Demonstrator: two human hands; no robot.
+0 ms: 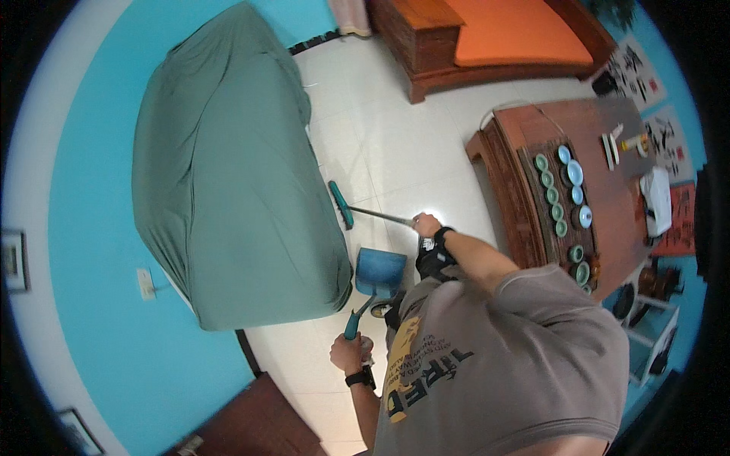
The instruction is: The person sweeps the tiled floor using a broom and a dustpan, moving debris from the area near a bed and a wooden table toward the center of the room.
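My right hand (427,224) is closed round the thin handle of a broom (341,205). The broom's green head rests on the pale floor tiles beside a large thing under a green cloth cover (243,182). Lower down, my left hand (347,354) grips the green handle of a dustpan (382,268). Its blue pan lies near my shoes, a short way from the broom head and apart from it. Whether any dirt lies in the pan, I cannot tell.
On the right stands a wooden tea table (513,205) with a tray of several green and blue cups. A wooden sofa (433,53) with an orange cushion is at the back. A brown wooden piece (262,418) stands at the lower left, near the blue wall (99,251).
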